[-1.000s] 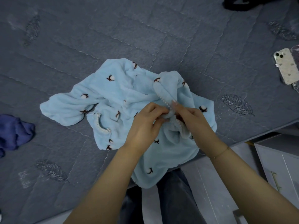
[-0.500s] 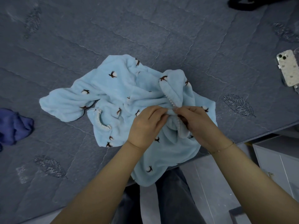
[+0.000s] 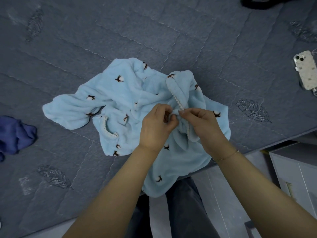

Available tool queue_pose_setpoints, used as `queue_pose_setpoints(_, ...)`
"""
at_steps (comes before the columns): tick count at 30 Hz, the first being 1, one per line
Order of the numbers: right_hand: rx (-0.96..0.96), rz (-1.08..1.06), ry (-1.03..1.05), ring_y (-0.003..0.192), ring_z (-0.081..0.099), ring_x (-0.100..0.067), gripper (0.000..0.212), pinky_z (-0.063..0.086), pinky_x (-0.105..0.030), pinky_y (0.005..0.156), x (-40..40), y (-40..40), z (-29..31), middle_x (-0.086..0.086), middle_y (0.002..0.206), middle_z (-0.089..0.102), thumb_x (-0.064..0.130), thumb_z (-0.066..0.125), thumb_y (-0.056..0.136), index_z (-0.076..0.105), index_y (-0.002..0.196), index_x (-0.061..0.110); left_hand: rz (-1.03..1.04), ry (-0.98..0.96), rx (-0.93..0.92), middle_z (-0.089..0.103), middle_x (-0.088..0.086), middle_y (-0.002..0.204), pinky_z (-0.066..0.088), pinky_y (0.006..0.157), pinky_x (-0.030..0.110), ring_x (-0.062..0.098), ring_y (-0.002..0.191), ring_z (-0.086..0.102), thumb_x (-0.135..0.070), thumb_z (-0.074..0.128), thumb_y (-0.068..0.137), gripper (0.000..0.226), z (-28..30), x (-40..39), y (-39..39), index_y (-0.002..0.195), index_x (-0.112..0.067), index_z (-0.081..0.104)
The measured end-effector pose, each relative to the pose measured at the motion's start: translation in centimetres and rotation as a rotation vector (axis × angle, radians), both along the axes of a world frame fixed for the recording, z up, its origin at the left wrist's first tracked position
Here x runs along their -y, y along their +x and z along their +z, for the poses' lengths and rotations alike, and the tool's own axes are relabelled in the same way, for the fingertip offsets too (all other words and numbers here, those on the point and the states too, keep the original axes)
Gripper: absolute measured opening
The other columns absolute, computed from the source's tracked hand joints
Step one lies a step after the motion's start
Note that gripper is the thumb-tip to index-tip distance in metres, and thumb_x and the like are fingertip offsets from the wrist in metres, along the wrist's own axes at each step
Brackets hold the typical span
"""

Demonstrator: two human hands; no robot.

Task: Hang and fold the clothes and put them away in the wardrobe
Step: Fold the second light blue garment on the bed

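A light blue fleece garment [image 3: 120, 100] with small dark and white motifs and a white beaded trim lies crumpled on the grey quilted bed [image 3: 154, 31], its lower part hanging over the bed's edge. My left hand [image 3: 154, 129] and my right hand [image 3: 205, 127] meet over its middle. Both pinch the fabric at the beaded edge, fingertips almost touching. What lies between the fingers is too small to tell.
A dark blue garment [image 3: 15, 134] sits bunched at the left edge of the bed. A phone [image 3: 307, 71] in a pale case lies at the right. Black fabric [image 3: 257, 2] shows at the top right. White furniture [image 3: 295, 177] stands beside the bed, lower right.
Both hands have stayed together on the beaded edge, shifting slightly up with small finger movements. The garment has hardly moved.
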State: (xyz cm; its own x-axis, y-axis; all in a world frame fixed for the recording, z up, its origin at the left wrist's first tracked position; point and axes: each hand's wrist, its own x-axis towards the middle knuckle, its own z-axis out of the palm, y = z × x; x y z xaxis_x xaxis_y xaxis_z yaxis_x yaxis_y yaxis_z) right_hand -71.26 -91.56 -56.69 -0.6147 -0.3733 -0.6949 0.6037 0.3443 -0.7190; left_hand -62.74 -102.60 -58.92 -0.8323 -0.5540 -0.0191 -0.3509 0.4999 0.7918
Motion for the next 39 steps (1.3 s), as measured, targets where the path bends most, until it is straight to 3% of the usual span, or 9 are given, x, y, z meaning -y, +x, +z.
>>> queue_pose_setpoints(4, -0.032, 0.02, 0.001, 0.079, 0.067, -0.011, 0.015, 0.056, -0.02, 0.074, -0.2, 0.5, -0.2, -0.007, 0.082, 0.072, 0.014, 0.065, 0.092, 0.074, 0.081, 0.01, 0.038, 0.143, 0.073, 0.062, 0.007, 0.083, 0.05, 0.071, 0.034, 0.019, 0.075, 0.059, -0.003, 0.07, 0.08, 0.011, 0.3, 0.2, 0.3, 0.087, -0.003, 0.062)
queue_pose_setpoints(10, -0.035, -0.068, -0.035, 0.077, 0.068, -0.007, 0.015, 0.053, -0.015, 0.069, -0.2, 0.8, -0.1, -0.002, 0.081, 0.074, 0.014, 0.064, 0.093, 0.074, 0.081, 0.013, -0.036, -0.048, -0.052, 0.062, 0.011, 0.081, 0.047, 0.065, 0.026, 0.019, 0.07, 0.057, 0.005, 0.068, 0.08, 0.007, 0.0, -0.5, 0.5, 0.085, 0.001, 0.066)
queue_pose_setpoints(15, 0.043, -0.15, -0.051, 0.086, 0.069, -0.013, 0.016, 0.055, -0.024, 0.081, -0.6, 0.5, -0.2, -0.005, 0.088, 0.074, 0.013, 0.06, 0.095, 0.073, 0.088, 0.012, -0.213, -0.168, -0.189, 0.065, 0.015, 0.1, 0.049, 0.087, 0.025, 0.016, 0.096, 0.056, 0.006, 0.063, 0.088, 0.023, -1.6, 0.0, 1.4, 0.109, 0.002, 0.071)
queue_pose_setpoints(18, 0.04, -0.142, -0.105, 0.088, 0.069, -0.013, 0.018, 0.055, -0.024, 0.081, -0.7, 0.1, -0.2, -0.003, 0.089, 0.074, 0.011, 0.055, 0.097, 0.072, 0.091, 0.011, -0.214, 0.028, -0.172, 0.061, 0.011, 0.115, 0.046, 0.098, 0.024, 0.015, 0.109, 0.057, 0.002, 0.058, 0.093, 0.028, -1.2, -0.2, 1.8, 0.119, -0.003, 0.067)
queue_pose_setpoints(22, -0.135, 0.027, -0.063, 0.101, 0.067, -0.02, 0.019, 0.054, -0.027, 0.09, -0.3, 0.1, -0.2, -0.012, 0.104, 0.072, 0.013, 0.053, 0.099, 0.07, 0.104, 0.007, 0.042, 0.324, -0.083, 0.065, -0.008, 0.106, 0.046, 0.086, 0.016, 0.001, 0.102, 0.06, -0.013, 0.056, 0.097, 0.017, 0.0, -0.2, 1.4, 0.107, -0.017, 0.069)
queue_pose_setpoints(27, -0.558, 0.271, 0.132, 0.079, 0.059, -0.013, 0.015, 0.049, -0.026, 0.074, -0.6, -1.1, -0.8, -0.007, 0.085, 0.068, 0.013, 0.053, 0.1, 0.066, 0.096, 0.007, 0.065, 0.642, 0.041, 0.064, -0.009, 0.097, 0.049, 0.083, 0.016, 0.0, 0.089, 0.062, -0.016, 0.067, 0.09, 0.045, 0.4, 0.1, -0.2, 0.125, -0.038, 0.048)
queue_pose_setpoints(31, -0.634, 0.082, 0.28, 0.073, 0.05, -0.009, 0.023, 0.045, -0.031, 0.071, -0.9, -7.6, -1.7, -0.009, 0.084, 0.063, 0.017, 0.049, 0.101, 0.065, 0.1, 0.001, -0.053, 0.315, 0.015, 0.062, 0.0, 0.118, 0.045, 0.102, 0.035, 0.013, 0.113, 0.056, -0.006, 0.063, 0.091, 0.027, 0.0, 3.5, -2.2, 0.119, -0.008, 0.062)
queue_pose_setpoints(35, -0.593, 0.02, 0.401, 0.1, 0.058, -0.024, 0.027, 0.044, -0.024, 0.082, -1.5, -12.1, -2.2, -0.017, 0.113, 0.062, 0.022, 0.049, 0.101, 0.061, 0.113, 0.0, -0.117, 0.046, 0.286, 0.053, 0.003, 0.135, 0.03, 0.11, 0.034, 0.021, 0.129, 0.044, -0.022, 0.062, 0.094, 0.032, -1.2, 8.1, -5.4, 0.125, -0.016, 0.06)
queue_pose_setpoints(39, -0.597, -0.161, 0.321, 0.088, 0.049, 0.007, 0.025, 0.046, -0.014, 0.077, -5.6, -7.2, -2.3, 0.002, 0.111, 0.049, 0.03, 0.051, 0.1, 0.054, 0.118, 0.013, -0.218, -0.141, 0.38, 0.054, 0.002, 0.137, 0.028, 0.105, 0.035, 0.024, 0.13, 0.043, -0.038, 0.05, 0.099, 0.034, -1.9, 9.3, -10.4, 0.127, -0.022, 0.059)
